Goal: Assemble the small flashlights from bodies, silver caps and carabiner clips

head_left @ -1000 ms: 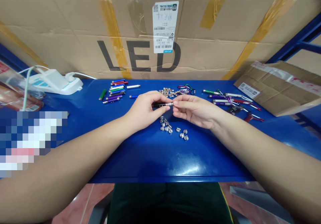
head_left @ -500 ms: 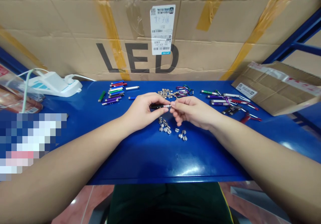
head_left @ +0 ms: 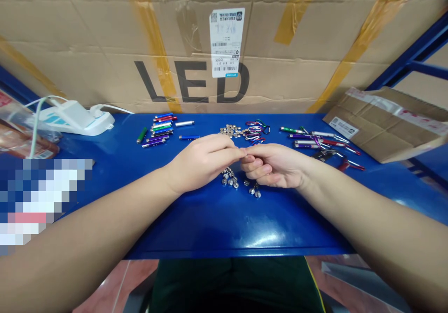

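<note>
My left hand [head_left: 206,163] is closed, thumb and fingers pinched together over the blue tabletop. The small black metal penlight seen in it half a second earlier is now hidden behind the fingers. My right hand [head_left: 271,164] meets it fingertip to fingertip, thumb pressed on curled fingers. What the right fingertips grip is covered. Below the hands lie several small round silver caps [head_left: 230,181], with a few more caps [head_left: 255,191] to the right. Just beyond the left hand rests a blue penlight [head_left: 189,138].
Coloured penlights [head_left: 162,128] lie at the left. Button cells [head_left: 230,130] and coloured carabiner clips [head_left: 255,130] sit behind the hands. Penlights with clips [head_left: 320,142] are at the right, near a cardboard box [head_left: 388,121]. A white power strip [head_left: 75,117] stands far left.
Both hands have turned and closed in, hiding the black penlight. The left hand shifted slightly right and nearer me; the right fingers curled tighter.
</note>
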The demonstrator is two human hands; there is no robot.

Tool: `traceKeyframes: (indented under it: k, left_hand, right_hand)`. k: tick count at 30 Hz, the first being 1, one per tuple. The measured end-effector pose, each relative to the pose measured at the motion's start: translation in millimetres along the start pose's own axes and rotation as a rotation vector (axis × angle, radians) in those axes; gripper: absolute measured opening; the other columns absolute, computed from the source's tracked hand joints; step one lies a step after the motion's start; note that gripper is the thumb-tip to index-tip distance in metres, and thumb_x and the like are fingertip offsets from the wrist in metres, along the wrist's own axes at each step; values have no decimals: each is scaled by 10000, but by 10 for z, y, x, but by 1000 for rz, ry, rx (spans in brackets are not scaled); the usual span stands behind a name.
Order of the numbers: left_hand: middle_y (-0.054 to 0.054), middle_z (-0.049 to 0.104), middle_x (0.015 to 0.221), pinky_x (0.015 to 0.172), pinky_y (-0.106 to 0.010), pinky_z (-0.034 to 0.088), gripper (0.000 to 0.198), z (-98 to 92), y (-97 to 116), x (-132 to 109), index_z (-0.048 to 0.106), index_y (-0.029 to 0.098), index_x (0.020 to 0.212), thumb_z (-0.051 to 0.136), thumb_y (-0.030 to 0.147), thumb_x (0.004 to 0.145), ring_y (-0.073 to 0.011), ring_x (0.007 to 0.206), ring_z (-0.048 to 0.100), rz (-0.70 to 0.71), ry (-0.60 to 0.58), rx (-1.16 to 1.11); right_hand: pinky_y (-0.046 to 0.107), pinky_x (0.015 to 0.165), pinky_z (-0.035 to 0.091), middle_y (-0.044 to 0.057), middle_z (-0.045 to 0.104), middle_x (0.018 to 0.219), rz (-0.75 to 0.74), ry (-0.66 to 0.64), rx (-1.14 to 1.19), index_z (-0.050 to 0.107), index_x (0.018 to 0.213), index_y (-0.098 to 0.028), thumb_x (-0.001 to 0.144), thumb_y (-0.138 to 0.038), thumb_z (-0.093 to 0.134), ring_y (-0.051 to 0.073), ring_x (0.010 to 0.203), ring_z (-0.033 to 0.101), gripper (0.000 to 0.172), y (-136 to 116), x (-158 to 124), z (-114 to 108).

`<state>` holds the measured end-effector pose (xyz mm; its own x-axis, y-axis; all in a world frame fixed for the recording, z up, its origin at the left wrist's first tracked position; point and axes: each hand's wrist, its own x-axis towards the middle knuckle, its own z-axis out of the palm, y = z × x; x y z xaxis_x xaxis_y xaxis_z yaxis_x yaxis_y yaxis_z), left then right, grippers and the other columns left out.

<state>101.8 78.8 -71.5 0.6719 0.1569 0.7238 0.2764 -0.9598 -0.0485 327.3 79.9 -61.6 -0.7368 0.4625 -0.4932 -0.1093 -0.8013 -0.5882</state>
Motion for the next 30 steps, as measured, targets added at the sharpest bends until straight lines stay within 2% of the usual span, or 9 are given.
traceKeyframes:
  k: [5,9,12,15,18,23,25,27,30]
  left_hand:
    - [-62,715,960,772,-275,573,195,14,-2,-16,682,181,1167,542,172,1033,-159,875,667,25,-54,51]
    - [-62,685,922,752,-263,560,201,35,-26,-17,707,160,1159,569,224,1027,-147,832,654,-172,-70,-83]
    - [-53,711,911,766,-265,554,164,30,-28,1,740,163,1093,634,241,996,-147,835,674,-360,-27,-188]
    - [-41,732,892,758,-263,550,120,29,-16,15,766,173,1028,705,233,944,-150,823,686,-517,-12,-268]
    - [-31,727,865,733,-246,544,102,34,-9,11,770,170,1005,733,216,922,-137,791,680,-495,4,-295]
    - [-60,710,892,759,-256,555,129,7,-12,2,741,139,1064,670,182,966,-145,831,666,-192,-6,-182]
    - [-66,712,901,766,-262,559,140,-3,-10,6,738,135,1078,654,181,975,-149,840,667,-181,1,-158]
    - [-56,719,885,754,-255,555,132,-1,-2,14,746,141,1061,670,195,968,-145,825,674,-263,16,-174]
    - [-41,739,868,723,-236,545,115,19,16,27,762,147,1006,723,230,937,-133,789,688,-450,30,-247]
  right_hand:
    - [114,288,226,-84,314,537,-35,107,-136,438,656,-186,1047,-205,398,34,378,219,393,65,36,84]
    - [176,375,350,-42,427,554,-403,342,-477,521,699,-180,1037,-298,480,75,425,397,360,149,96,91]
    - [208,459,401,-6,545,661,-653,393,-773,587,779,-179,1022,-369,526,98,516,480,314,155,77,52]
    - [218,549,409,10,581,726,-787,429,-1078,617,776,-173,990,-355,581,107,609,500,284,132,27,28]
    - [205,498,339,-17,497,646,-694,399,-945,605,756,-171,984,-337,572,92,543,410,284,111,10,34]
    - [185,402,151,-85,284,596,-250,149,-366,490,717,-190,939,-291,565,61,470,162,255,89,23,81]
    - [193,409,171,-74,304,610,-260,172,-390,484,731,-194,955,-306,538,69,473,189,256,93,23,89]
    - [211,451,259,-39,397,643,-442,280,-617,517,764,-189,992,-341,502,89,504,304,274,105,17,81]
    - [267,618,383,17,535,750,-839,427,-1173,580,802,-183,1010,-350,517,139,670,469,274,118,-10,52]
